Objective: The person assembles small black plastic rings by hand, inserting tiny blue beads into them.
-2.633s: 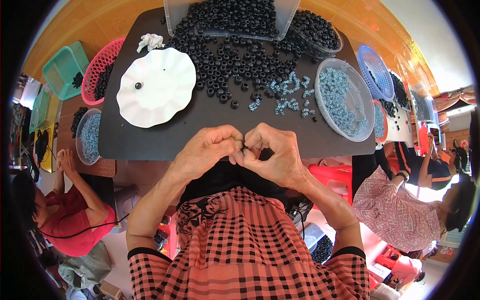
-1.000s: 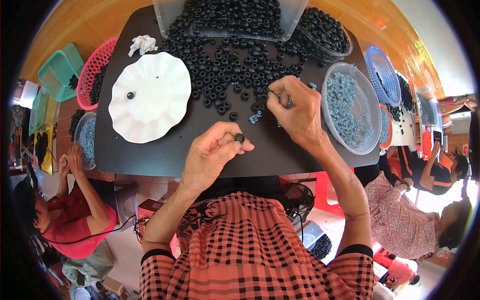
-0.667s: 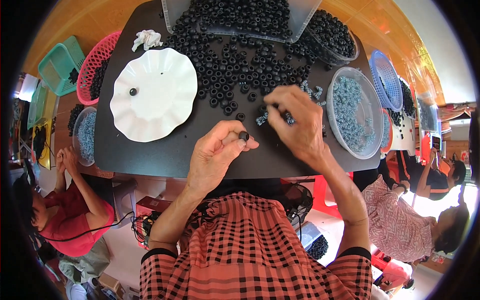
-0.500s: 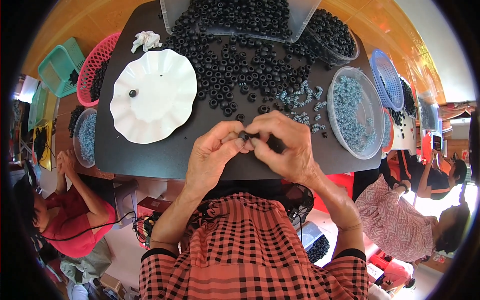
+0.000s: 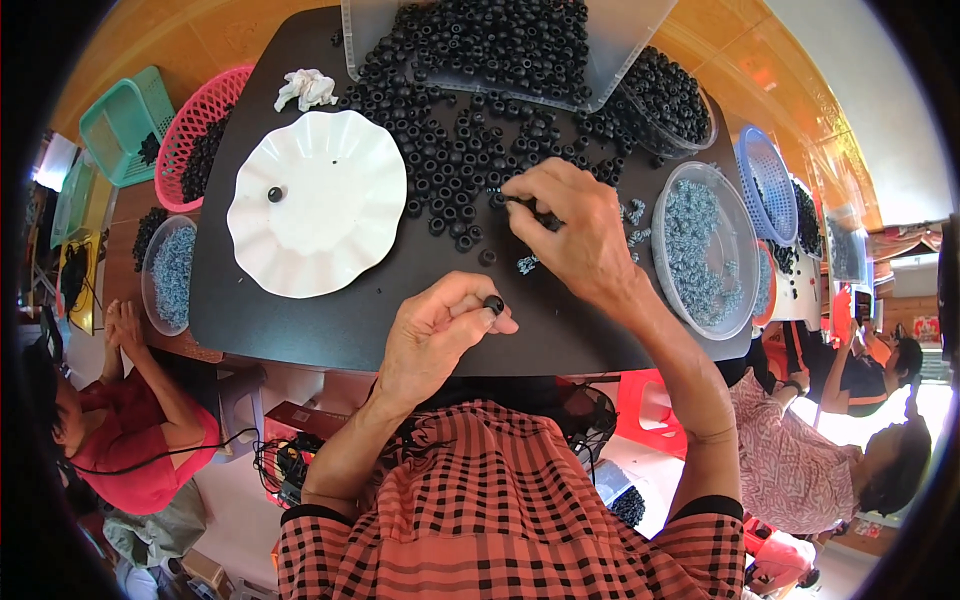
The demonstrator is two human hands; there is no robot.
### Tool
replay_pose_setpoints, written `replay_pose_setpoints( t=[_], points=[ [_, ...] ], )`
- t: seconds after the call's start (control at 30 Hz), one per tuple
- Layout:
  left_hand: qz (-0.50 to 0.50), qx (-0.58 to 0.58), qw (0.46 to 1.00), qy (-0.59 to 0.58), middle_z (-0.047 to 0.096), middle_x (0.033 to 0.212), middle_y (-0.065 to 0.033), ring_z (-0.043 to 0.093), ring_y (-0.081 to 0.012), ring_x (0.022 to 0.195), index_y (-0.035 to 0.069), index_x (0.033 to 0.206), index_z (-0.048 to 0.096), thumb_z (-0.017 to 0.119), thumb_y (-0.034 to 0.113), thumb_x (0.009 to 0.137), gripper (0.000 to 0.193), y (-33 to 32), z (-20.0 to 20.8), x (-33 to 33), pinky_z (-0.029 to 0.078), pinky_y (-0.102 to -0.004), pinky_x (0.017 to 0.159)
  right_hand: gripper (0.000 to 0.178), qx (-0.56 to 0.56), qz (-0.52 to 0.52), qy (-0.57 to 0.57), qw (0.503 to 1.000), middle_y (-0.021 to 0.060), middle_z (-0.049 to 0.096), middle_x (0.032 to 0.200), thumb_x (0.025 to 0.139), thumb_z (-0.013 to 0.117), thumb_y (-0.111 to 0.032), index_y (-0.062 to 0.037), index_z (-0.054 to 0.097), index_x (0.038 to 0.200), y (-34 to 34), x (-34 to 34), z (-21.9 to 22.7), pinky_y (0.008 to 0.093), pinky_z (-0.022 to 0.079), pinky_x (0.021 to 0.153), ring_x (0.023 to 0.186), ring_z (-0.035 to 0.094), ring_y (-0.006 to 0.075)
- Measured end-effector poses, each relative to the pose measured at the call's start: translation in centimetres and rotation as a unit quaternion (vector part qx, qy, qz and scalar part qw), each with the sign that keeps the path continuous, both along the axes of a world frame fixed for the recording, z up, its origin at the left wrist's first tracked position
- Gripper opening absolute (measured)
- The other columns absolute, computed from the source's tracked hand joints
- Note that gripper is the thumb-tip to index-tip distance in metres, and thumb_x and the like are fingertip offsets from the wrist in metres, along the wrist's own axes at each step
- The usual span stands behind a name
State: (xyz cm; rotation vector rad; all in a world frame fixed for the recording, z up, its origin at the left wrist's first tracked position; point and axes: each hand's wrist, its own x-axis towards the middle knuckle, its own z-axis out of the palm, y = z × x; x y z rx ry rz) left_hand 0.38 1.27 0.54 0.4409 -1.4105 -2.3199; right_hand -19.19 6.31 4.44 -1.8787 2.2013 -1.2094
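Observation:
My left hand (image 5: 437, 325) is near the table's front edge, thumb and fingers closed on a round black bead-like piece (image 5: 493, 304) with a hole in it. Farther off, my right hand (image 5: 575, 225) reaches over the near side of a heap of loose black pieces (image 5: 455, 155). Its fingers are curled, with dark pieces (image 5: 545, 214) tucked in the palm. At its fingertips lies a small blue coil spring (image 5: 493, 190); whether they touch it I cannot tell. Below that hand lies another blue spring clump (image 5: 527, 264), and a lone black piece (image 5: 487, 257) sits nearby.
A scalloped white plate (image 5: 320, 235) holding one black piece is on the left, a crumpled tissue (image 5: 305, 89) behind it. A clear bin (image 5: 625, 50) of black pieces stands at the back. To the right is a round tub (image 5: 745, 250) of blue springs. People sit on both sides.
My hands were together at a black piece; now they are apart. The right hand has moved away to the heap, while the left has shifted slightly nearer me with its piece.

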Motion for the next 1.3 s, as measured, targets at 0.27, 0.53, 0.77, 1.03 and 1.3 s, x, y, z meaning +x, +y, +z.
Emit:
replay_pose_setpoints(
  t=[0.27, 0.53, 0.77, 1.03, 1.3],
  points=[
    [-0.005, 0.020, 1.000, 0.007, 0.065, 0.093, -0.0054, 0.066, -0.0132, 0.090, -0.001, 0.107, 0.057, 0.051, -0.001, 0.092, 0.017, -0.1, 0.0, 0.1, 0.048, -0.0238, 0.076, 0.022, 0.084, 0.017, 0.196, 0.977, 0.0050, 0.061, 0.087, 0.071, 0.074, -0.015, -0.0054, 0.067, 0.090, -1.7, 0.4, -0.5, 0.0367, 0.041, 0.072, 0.081, 0.056, 0.0232],
    [-0.012, 0.001, 1.000, 0.000, 0.065, 0.093, -0.0060, 0.065, -0.0125, 0.089, -0.002, 0.108, 0.056, 0.052, -0.001, 0.092, 0.016, -0.1, 0.1, 0.1, 0.048, -0.0233, 0.077, 0.017, 0.104, -0.010, 0.235, 0.966, 0.0047, 0.060, 0.082, 0.071, 0.070, -0.009, -0.0068, 0.067, 0.088, -2.1, 1.0, -1.0, 0.0366, 0.039, 0.072, 0.079, 0.055, 0.0229],
    [0.026, 0.024, 0.999, 0.025, 0.066, 0.093, -0.0083, 0.065, -0.0132, 0.088, -0.003, 0.107, 0.056, 0.052, 0.001, 0.092, 0.016, 0.0, -0.5, -0.2, 0.050, -0.0253, 0.078, 0.017, 0.030, 0.008, 0.170, 0.985, 0.0059, 0.062, 0.080, 0.071, 0.069, -0.004, -0.0061, 0.068, 0.087, -2.0, 0.6, -1.3, 0.0347, 0.041, 0.074, 0.077, 0.059, 0.0218],
    [0.068, 0.073, 0.994, 0.037, 0.066, 0.092, -0.0094, 0.062, -0.0130, 0.083, -0.005, 0.105, 0.058, 0.050, 0.003, 0.094, 0.016, 0.4, 0.0, -0.8, 0.049, -0.0266, 0.080, 0.014, -0.037, 0.060, -0.400, 0.914, 0.0084, 0.064, 0.095, 0.079, 0.063, 0.007, 0.0011, 0.067, 0.091, 3.3, 3.8, -1.8, 0.0242, 0.054, 0.065, 0.073, 0.066, 0.0113],
    [0.056, 0.028, 0.998, 0.002, 0.066, 0.087, -0.0079, 0.063, -0.0112, 0.083, -0.004, 0.104, 0.059, 0.051, 0.001, 0.095, 0.014, 1.3, 0.1, -1.4, 0.050, -0.0250, 0.079, 0.014, -0.076, 0.064, -0.426, 0.899, 0.0118, 0.063, 0.101, 0.084, 0.061, 0.008, 0.0030, 0.067, 0.096, 5.9, 5.1, -3.1, 0.0247, 0.056, 0.067, 0.075, 0.067, 0.0139]
  ],
)
